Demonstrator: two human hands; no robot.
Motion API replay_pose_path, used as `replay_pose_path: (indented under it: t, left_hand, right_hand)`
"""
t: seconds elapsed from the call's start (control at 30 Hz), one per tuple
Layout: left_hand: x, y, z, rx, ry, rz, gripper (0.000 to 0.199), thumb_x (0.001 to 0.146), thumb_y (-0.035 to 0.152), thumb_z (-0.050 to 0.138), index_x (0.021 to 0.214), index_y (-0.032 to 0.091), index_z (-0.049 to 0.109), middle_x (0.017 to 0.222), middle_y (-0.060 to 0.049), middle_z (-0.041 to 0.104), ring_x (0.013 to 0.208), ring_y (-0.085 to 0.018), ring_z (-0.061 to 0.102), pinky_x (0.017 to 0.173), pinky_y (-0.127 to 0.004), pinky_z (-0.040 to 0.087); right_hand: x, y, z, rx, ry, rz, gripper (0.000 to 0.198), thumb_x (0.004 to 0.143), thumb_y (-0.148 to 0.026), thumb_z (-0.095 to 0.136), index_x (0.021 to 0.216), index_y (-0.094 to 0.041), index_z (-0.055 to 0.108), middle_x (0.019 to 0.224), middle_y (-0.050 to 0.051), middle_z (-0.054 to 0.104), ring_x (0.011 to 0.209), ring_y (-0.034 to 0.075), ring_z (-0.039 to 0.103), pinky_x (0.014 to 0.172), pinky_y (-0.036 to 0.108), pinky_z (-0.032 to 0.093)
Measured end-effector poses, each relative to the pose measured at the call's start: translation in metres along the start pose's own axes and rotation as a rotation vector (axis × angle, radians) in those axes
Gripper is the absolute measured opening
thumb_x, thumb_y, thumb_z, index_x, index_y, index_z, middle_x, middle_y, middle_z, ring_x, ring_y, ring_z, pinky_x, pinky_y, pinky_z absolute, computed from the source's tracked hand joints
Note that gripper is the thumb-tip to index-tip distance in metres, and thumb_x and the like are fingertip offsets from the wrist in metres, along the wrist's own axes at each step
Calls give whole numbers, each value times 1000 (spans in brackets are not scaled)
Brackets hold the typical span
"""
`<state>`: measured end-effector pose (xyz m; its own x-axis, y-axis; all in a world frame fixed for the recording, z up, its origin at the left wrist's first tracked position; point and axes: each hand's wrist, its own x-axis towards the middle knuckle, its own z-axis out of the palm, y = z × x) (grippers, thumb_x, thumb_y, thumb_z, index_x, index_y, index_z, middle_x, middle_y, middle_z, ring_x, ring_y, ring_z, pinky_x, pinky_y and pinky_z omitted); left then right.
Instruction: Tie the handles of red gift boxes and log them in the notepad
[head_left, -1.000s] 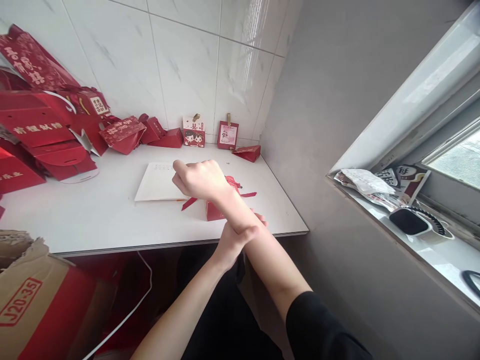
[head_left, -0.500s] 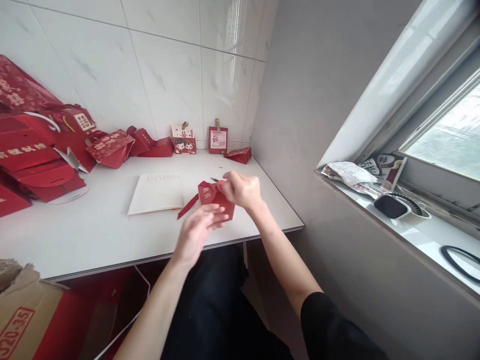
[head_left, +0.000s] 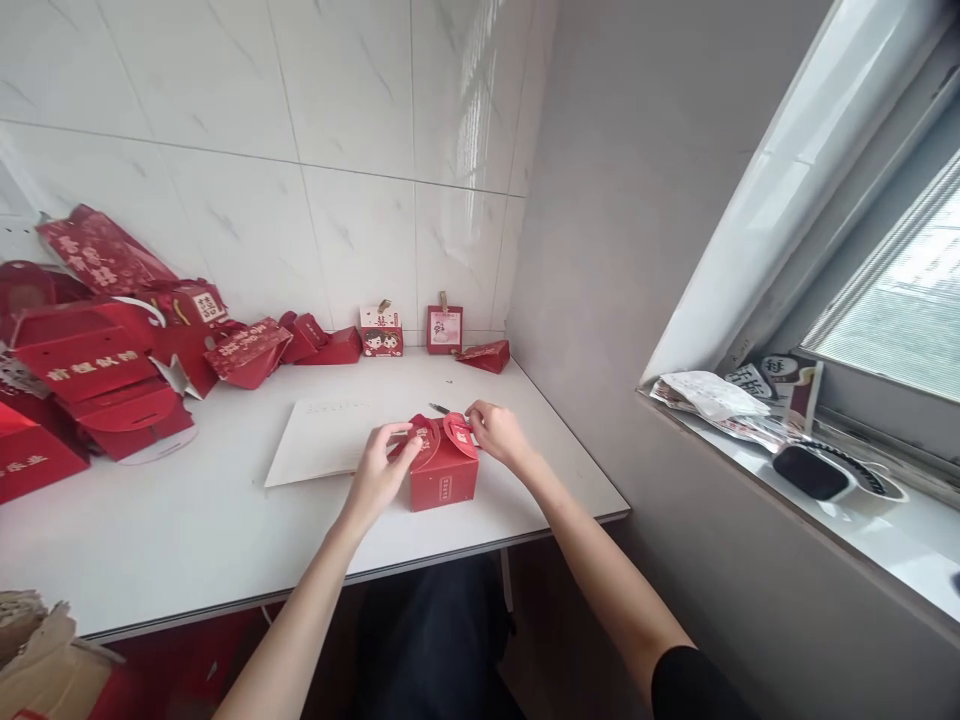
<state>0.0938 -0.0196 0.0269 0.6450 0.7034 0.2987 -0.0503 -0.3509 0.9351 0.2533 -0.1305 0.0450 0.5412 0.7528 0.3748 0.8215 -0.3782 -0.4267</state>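
A small red gift box (head_left: 444, 484) stands upright near the table's front edge, its rounded top flaps folded over and marked with pale lettering. My left hand (head_left: 384, 468) is at the box's upper left, thumb on the left flap and fingers curved around that side. At the upper right corner, my right hand (head_left: 501, 432) has its fingers curled in against the right flap. Red ribbon shows at the top beside the flaps; its ends are partly hidden by my hands. Behind the box lies a dark pen (head_left: 439, 408), and an open white notebook (head_left: 315, 440) is to the left.
Several red boxes and bags (head_left: 105, 360) are heaped at the table's left. A box with cartoon faces (head_left: 382, 332) and a pink-fronted box (head_left: 445, 330) stand by the tiled wall. On the right sill lie packets (head_left: 712, 395) and a dark-faced watch (head_left: 814, 472). A torn carton (head_left: 52, 660) is lower left.
The box now stands with its front toward me and its flaps folded together on top. My left hand has moved from its front to its left flap; the right hand has lowered to the right flap.
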Motion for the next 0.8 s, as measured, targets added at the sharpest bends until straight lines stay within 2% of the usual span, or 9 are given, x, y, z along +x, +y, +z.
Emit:
replay_pose_path:
  t: [0.1, 0.2, 0.33, 0.4, 0.43, 0.5, 0.6, 0.7, 0.8]
  left_hand:
    - [-4, -2, 1, -3, -13, -18, 33, 72, 46, 58, 91, 20, 57, 101, -8, 60, 97, -23, 56, 82, -34, 44]
    - [-10, 2, -2, -2, -65, -85, 32, 74, 46, 56, 89, 19, 57, 82, -5, 62, 75, -20, 60, 67, -31, 47]
    - [-15, 7, -9, -2, -141, -100, 46, 74, 43, 57, 115, 22, 47, 87, -1, 54, 61, -12, 54, 59, -27, 45]
    - [-15, 8, -14, 61, -197, -19, 49, 77, 41, 55, 122, 26, 44, 89, 0, 50, 65, -12, 54, 63, -27, 46]
    - [-13, 8, -15, 111, -221, 24, 44, 79, 41, 53, 120, 26, 47, 88, -1, 50, 70, -13, 55, 67, -27, 46]
    - [-9, 8, -17, 212, -236, 105, 31, 82, 41, 49, 106, 24, 59, 89, -3, 50, 79, -16, 56, 72, -28, 46]
    - [-2, 8, -17, 283, -237, 197, 26, 82, 39, 48, 93, 20, 62, 99, -6, 50, 87, -18, 56, 74, -28, 47]
    - [2, 10, -16, 315, -304, 225, 29, 83, 34, 45, 107, 22, 56, 115, -6, 48, 100, -19, 54, 81, -29, 46]
    - [5, 20, -16, 415, -463, 247, 34, 87, 28, 35, 117, 26, 51, 125, -4, 46, 115, -19, 46, 93, -31, 40]
  right_hand:
    - [-6, -1, 1, 191, -52, 44, 37, 94, -34, 24, 68, -18, 45, 65, 2, 56, 57, 13, 56, 47, 20, 37]
    - [-21, -2, 1, 338, -97, 88, 43, 93, -48, 17, 72, -19, 40, 65, 1, 55, 57, 14, 57, 42, 20, 41]
    - [-43, -3, -2, 586, -185, 86, 35, 88, -55, 34, 91, -21, 40, 76, 0, 55, 68, 14, 58, 45, 20, 48]
    - [-50, -3, -5, 707, -240, 92, 37, 82, -55, 48, 94, -22, 38, 76, -1, 54, 71, 16, 56, 44, 20, 48]
    - [-52, -3, -6, 743, -269, 100, 39, 80, -55, 52, 93, -22, 37, 75, -1, 53, 71, 16, 56, 43, 20, 47]
    - [-53, -3, -7, 773, -307, 112, 39, 79, -54, 54, 90, -22, 34, 74, -2, 54, 68, 16, 56, 40, 19, 46]
    - [-52, -5, -8, 795, -294, 106, 41, 77, -51, 57, 90, -23, 31, 65, -5, 53, 56, 13, 53, 37, 18, 43]
    - [-51, -9, -9, 794, -273, 119, 38, 76, -49, 58, 81, -21, 33, 58, -6, 50, 50, 11, 52, 36, 17, 42]
    - [-51, -12, -8, 812, -303, 164, 41, 77, -51, 56, 66, -19, 33, 55, -4, 50, 49, 11, 54, 37, 17, 43]
